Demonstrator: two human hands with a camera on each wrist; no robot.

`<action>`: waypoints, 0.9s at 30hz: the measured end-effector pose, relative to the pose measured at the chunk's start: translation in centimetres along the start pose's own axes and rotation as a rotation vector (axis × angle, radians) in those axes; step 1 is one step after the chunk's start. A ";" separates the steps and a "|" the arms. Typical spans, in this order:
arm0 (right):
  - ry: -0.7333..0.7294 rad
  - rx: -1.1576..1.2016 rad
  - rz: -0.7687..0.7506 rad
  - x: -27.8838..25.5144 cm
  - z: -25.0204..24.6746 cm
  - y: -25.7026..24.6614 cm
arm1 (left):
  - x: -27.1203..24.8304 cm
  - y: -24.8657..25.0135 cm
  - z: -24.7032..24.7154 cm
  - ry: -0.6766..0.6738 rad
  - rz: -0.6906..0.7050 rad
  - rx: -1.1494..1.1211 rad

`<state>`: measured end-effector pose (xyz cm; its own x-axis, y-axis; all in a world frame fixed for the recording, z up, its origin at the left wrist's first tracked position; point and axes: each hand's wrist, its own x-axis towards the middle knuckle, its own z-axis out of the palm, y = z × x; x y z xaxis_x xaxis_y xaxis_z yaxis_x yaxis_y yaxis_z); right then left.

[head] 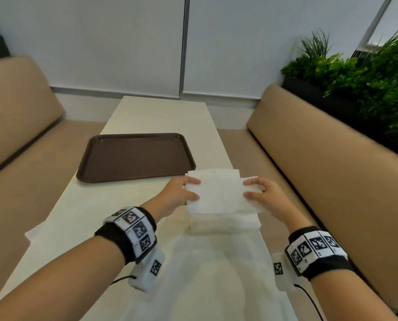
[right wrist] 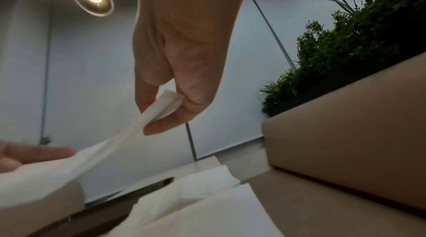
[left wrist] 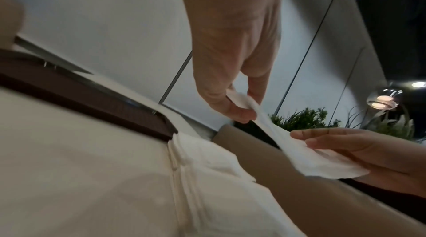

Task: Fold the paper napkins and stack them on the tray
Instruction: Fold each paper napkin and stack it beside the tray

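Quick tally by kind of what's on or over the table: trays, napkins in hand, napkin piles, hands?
Brown tray: 1, nothing on it
Napkin held up, pinched by left hand and right hand: 1
Napkin pile on table: 1, sheet count unclear
Hands: 2
Total: 5

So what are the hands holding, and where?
Both hold one white paper napkin: left hand pinches its left edge, right hand its right edge.

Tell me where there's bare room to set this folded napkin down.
The brown tray is bare. The table beyond it is free too. It's crowded under both hands, where loose napkins lie by the tray's near right corner.
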<state>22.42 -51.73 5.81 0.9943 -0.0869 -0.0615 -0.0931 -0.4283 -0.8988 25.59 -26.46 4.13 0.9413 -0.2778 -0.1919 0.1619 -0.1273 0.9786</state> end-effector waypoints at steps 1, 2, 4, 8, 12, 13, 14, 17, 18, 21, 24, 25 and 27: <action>0.000 -0.026 0.028 0.6 -0.2 0.6 | 1.2 -0.8 0.5 -0.004 -0.028 0.021; -0.003 -0.075 0.049 1.2 -0.3 1.3 | 2.2 -1.7 1.1 0.004 -0.046 0.064; -0.015 -0.219 0.080 2.4 -0.2 2.9 | 3.9 -3.4 2.0 0.036 -0.062 0.215; -0.050 -0.524 0.118 4.0 0.7 5.8 | 5.5 -6.3 3.4 0.042 -0.043 0.518; -0.036 -0.669 0.145 4.1 2.3 8.3 | 6.0 -8.3 4.6 0.056 -0.029 0.668; -0.023 -0.671 0.134 4.1 2.7 8.8 | 6.0 -8.5 4.9 0.048 -0.020 0.718; -0.013 -0.670 0.121 3.9 3.0 9.1 | 5.9 -8.6 5.2 0.034 -0.011 0.790; -0.012 -0.720 0.130 3.4 3.6 9.2 | 4.8 -8.2 5.2 0.025 -0.008 1.042; -0.022 -0.803 0.166 3.3 3.6 9.0 | 4.3 -7.9 5.0 0.032 -0.012 1.075; -0.026 -0.997 0.258 2.9 3.2 7.2 | 2.1 -6.1 3.3 0.077 0.005 0.997; 0.077 -0.899 0.161 3.0 2.2 4.9 | -1.6 -3.9 -0.7 0.208 0.054 0.811; 0.080 -0.886 0.095 2.8 2.0 4.2 | -3.4 -3.4 -2.3 0.244 0.064 0.750; -0.076 -0.939 -0.026 2.3 2.1 3.6 | -7.2 -2.8 -5.7 0.310 0.078 0.639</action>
<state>24.52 -51.61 1.48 0.9943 -0.0218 -0.1044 -0.0409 -0.9819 -0.1848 19.99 -18.68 3.19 0.9993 -0.0372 0.0001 -0.0253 -0.6776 0.7350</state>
